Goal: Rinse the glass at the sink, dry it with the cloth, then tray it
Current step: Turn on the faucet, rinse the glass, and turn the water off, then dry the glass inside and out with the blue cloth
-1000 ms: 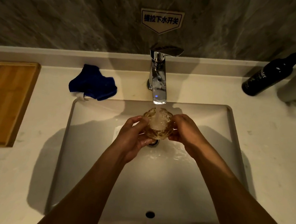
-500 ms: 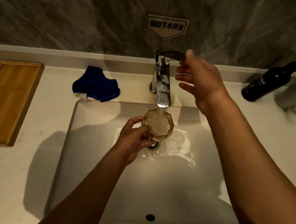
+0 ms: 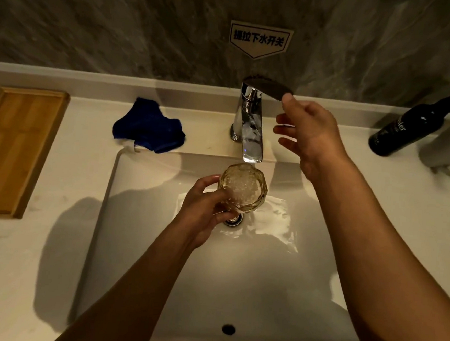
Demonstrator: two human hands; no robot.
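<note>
Far left on the worktop point(image 3: 40, 237) our wooden tray point(image 3: 15, 150) waits, with the blue cloth point(image 3: 148, 125) nearer the sink point(image 3: 264, 279), both within easy reach. Our left hand point(image 3: 202, 211) grips the glass point(image 3: 242, 189) over the drain, under the spout. Our right hand point(image 3: 309, 133), fingers loose, touches the faucet lever point(image 3: 269, 89), likely to work the water.

I see: dark veined stone wall point(image 3: 95, 22) carrying a white sign point(image 3: 260, 39); pale worktop point(image 3: 12, 262) with raised back ledge point(image 3: 92, 77); dim warm light, hard shadows.
</note>
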